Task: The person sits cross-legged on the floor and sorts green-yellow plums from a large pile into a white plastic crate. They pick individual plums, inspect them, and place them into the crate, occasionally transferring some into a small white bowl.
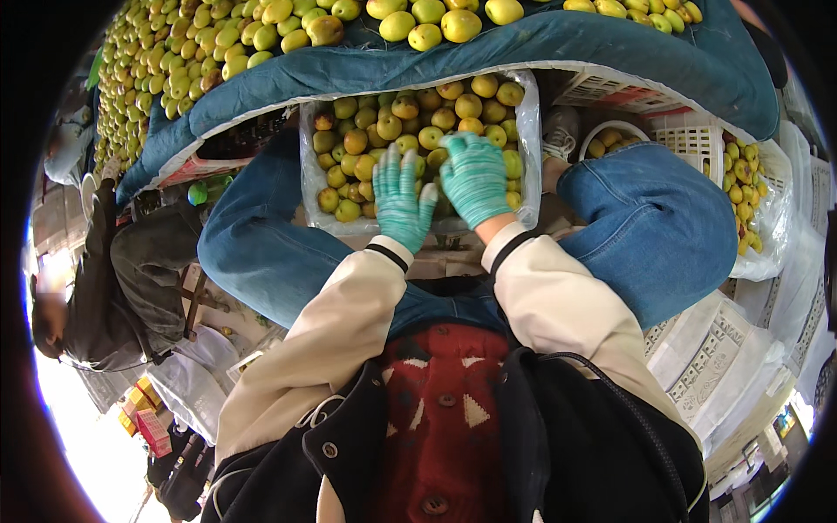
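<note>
Between my knees stands a crate lined with clear plastic (531, 140), filled with green and brown fruits (389, 127) that look like jujubes. Both hands wear green striped knit gloves. My left hand (400, 199) lies palm down over the fruits near the crate's front side, fingers apart and nothing gripped. To its right, my right hand (476, 178) reaches over the fruits with its fingers bent downward. Its palm and fingertips are mostly hidden, so whether it holds a fruit does not show.
A blue padded cloth edge (458, 49) borders a raised surface, heaped with yellow-green fruits (196, 59) at the left. At right are a white bucket (584, 145) and a plastic-lined white crate (775, 216), both containing fruit. Another person (124, 281) sits at left.
</note>
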Demonstrator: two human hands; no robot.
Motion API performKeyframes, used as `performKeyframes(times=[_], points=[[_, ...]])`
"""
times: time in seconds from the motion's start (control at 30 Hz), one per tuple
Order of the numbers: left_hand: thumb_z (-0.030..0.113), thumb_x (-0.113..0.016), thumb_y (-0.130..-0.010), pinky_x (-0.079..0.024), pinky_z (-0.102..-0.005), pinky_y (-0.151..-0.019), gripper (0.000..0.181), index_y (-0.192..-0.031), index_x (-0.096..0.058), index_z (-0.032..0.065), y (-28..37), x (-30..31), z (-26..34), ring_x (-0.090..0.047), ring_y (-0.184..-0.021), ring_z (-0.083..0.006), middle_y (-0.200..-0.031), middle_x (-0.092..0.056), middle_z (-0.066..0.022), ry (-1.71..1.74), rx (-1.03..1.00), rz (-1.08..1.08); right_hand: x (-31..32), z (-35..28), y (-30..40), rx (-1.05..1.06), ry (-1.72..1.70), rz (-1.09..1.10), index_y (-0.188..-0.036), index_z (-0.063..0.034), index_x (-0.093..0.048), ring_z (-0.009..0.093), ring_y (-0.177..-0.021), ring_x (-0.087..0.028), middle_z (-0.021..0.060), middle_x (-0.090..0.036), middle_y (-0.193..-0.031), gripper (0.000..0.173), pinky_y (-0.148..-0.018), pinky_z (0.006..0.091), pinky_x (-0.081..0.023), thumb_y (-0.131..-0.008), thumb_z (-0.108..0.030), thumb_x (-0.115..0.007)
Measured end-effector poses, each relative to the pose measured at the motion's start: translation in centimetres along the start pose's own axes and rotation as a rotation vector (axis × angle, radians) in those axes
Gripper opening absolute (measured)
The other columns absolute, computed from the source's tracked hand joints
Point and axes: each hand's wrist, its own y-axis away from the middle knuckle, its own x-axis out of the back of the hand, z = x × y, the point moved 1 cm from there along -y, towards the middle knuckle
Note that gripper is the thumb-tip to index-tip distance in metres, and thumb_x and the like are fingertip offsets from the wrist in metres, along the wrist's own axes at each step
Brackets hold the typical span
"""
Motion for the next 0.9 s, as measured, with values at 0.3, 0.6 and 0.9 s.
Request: performKeyframes(times=[0.3, 0.6, 0.9], points=[[0.05, -0.054, -0.086, -0.007, -0.0544, -0.115, 0.071, -0.143, -0.037, 0.0115, -0.8, -0.5, 1.3, -0.023, -0.14, -0.0329, -0.151, -0.027, -0.0169, -0.385, -0.063, -0.264, 1.9, 0.9, 0.9, -0.174, -0.267, -0.04, -0.109, -0.0068, -0.061, 0.031, -0.091, -0.063, 0.0149, -0.059, -0.106, 0.043, -0.077, 0.0408, -0.052, -0.073, -0.025, -0.076], [0.029, -0.056, -0.091, -0.034, -0.0419, -0.104, 0.043, -0.128, -0.053, 0.0068, -1.7, 2.5, 3.8, -0.046, -0.122, -0.0264, -0.131, -0.049, -0.0131, 0.645, 0.267, -0.081, 13.8, -5.4, 2.8, 0.173, -0.393, 0.293, -0.093, -0.003, -0.064, 0.023, -0.08, -0.061, 0.0081, -0.057, -0.091, 0.045, -0.072, 0.0325, -0.053, -0.061, -0.024, -0.087], [0.035, -0.049, -0.097, -0.052, -0.0237, -0.06, 0.042, -0.121, -0.053, 0.0005, -3.7, 11.2, 11.4, -0.063, -0.072, -0.0136, -0.094, -0.065, -0.0109, 1.943, 0.686, -0.471, 16.6, -5.8, 3.0, 0.242, -0.32, 0.267, -0.095, -0.0063, -0.066, 0.023, -0.061, -0.063, 0.0085, -0.059, -0.079, 0.061, -0.054, 0.0326, -0.055, -0.056, -0.049, -0.086]])
